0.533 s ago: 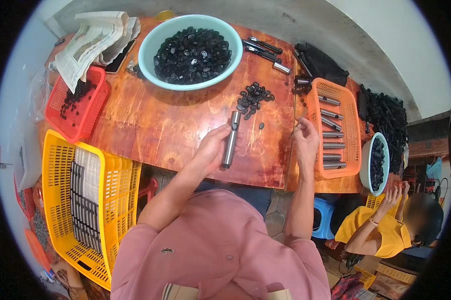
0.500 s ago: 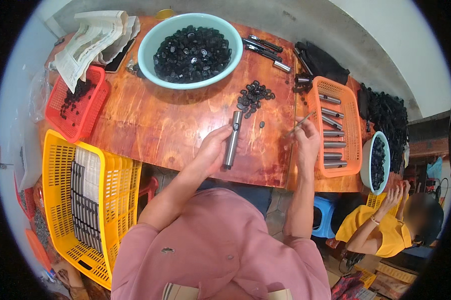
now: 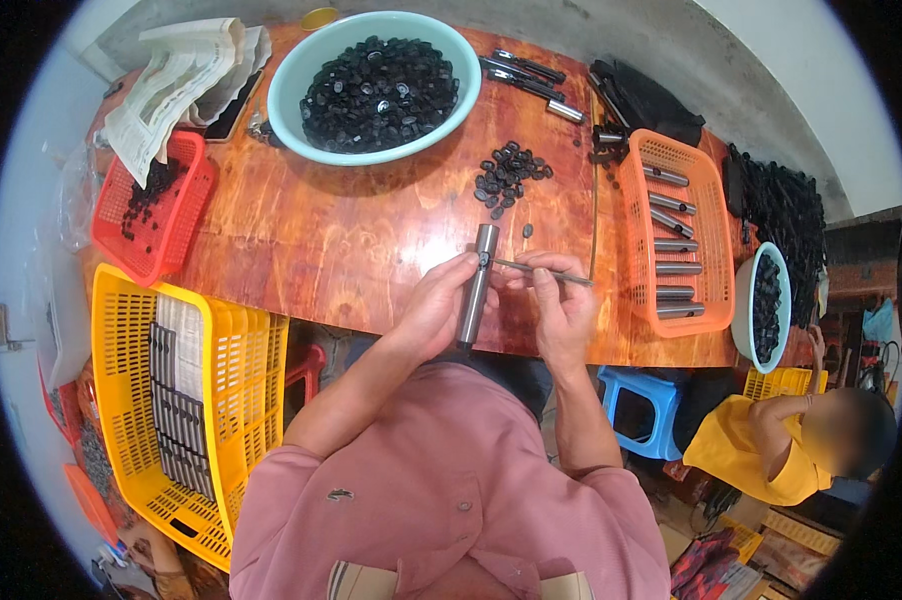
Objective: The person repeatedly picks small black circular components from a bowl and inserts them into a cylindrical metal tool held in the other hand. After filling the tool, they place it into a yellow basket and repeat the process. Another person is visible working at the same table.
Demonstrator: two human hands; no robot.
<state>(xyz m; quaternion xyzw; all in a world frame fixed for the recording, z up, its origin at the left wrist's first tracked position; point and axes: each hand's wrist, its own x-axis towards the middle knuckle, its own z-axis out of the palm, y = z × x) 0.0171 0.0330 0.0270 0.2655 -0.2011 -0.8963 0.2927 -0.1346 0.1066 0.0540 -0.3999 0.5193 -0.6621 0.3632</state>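
Wrapped in my left hand (image 3: 433, 308) is a grey metal tube (image 3: 474, 305), slanting nearly upright above the table's front edge. A small black oval piece (image 3: 485, 258) sits at the tube's side near its upper end, beside my left thumb. My right hand (image 3: 563, 318) pinches a thin metal rod (image 3: 571, 278). The rod's tip reaches the tube at the black piece; whether it presses on it I cannot tell. Beyond the tube lies a small pile of black oval pieces (image 3: 511, 172), with one loose piece (image 3: 527, 231) nearer to me.
A pale green basin (image 3: 283, 128) full of black pieces stands at the back. An orange basket (image 3: 711, 310) with several metal tubes is on the right, a red basket (image 3: 193, 228) on the left. A yellow crate (image 3: 233, 350) stands lower left. A person in yellow (image 3: 746, 445) sits at right.
My right hand has moved left from beside the orange basket, bringing the rod to the tube. My left hand still holds the tube. The person at right has lowered a hand.
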